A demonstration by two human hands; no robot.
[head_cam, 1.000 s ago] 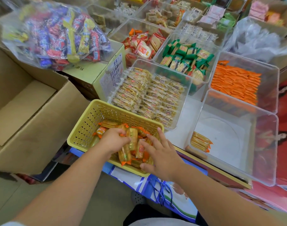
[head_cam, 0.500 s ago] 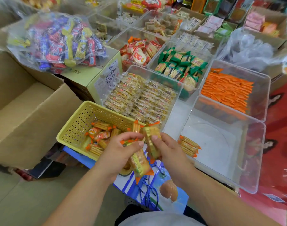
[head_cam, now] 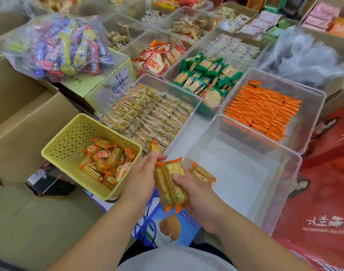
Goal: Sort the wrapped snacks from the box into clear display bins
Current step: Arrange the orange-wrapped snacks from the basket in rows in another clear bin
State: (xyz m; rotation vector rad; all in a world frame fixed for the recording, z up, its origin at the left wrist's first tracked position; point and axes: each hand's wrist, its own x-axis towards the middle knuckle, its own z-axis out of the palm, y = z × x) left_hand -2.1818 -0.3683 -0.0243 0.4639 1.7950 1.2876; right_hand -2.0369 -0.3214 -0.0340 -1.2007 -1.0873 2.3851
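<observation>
An open cardboard box is parked far left, then a yellow basket half filled with orange-ended wafer packs. A bundle of wrapped wafers is gripped from both sides, with left hand and right hand curled round it, just in front of a clear bin holding a few packs. A red poster is spread at the right.

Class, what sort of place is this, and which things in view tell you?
Probably a snack shop or stall being stocked: rows of clear display bins holding sorted wrapped snacks, open cardboard boxes beside them, and a bulk bag of mixed sweets.
</observation>
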